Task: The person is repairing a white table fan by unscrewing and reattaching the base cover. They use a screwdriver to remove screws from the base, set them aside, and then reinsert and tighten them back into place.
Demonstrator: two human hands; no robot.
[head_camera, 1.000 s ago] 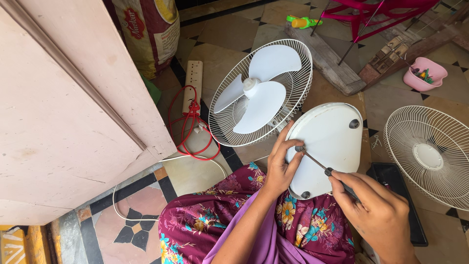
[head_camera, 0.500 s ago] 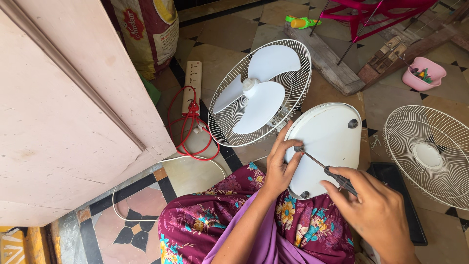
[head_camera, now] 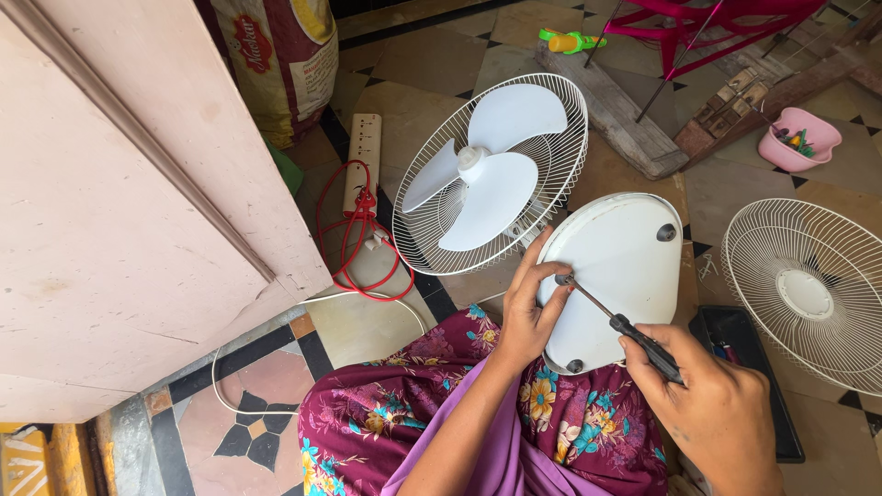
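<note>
Clearly visible: smooth white oval plastic fan base, underside up, dark round feet; left hand gripping its edge, right hand clasping black-handled screwdriver.

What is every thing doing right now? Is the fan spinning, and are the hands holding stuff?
Left hand: gripping the edge of the fan base.
Right hand: shut around the screwdriver.
Screwdriver: tip pressed at the base's underside.
Fan base: tipped up, underside facing the camera.
Fan blades: sharp, not spinning, front uncovered.
Loose fan grille: off, lying on the floor.
Pink bowl: upright, small things inside.
</note>
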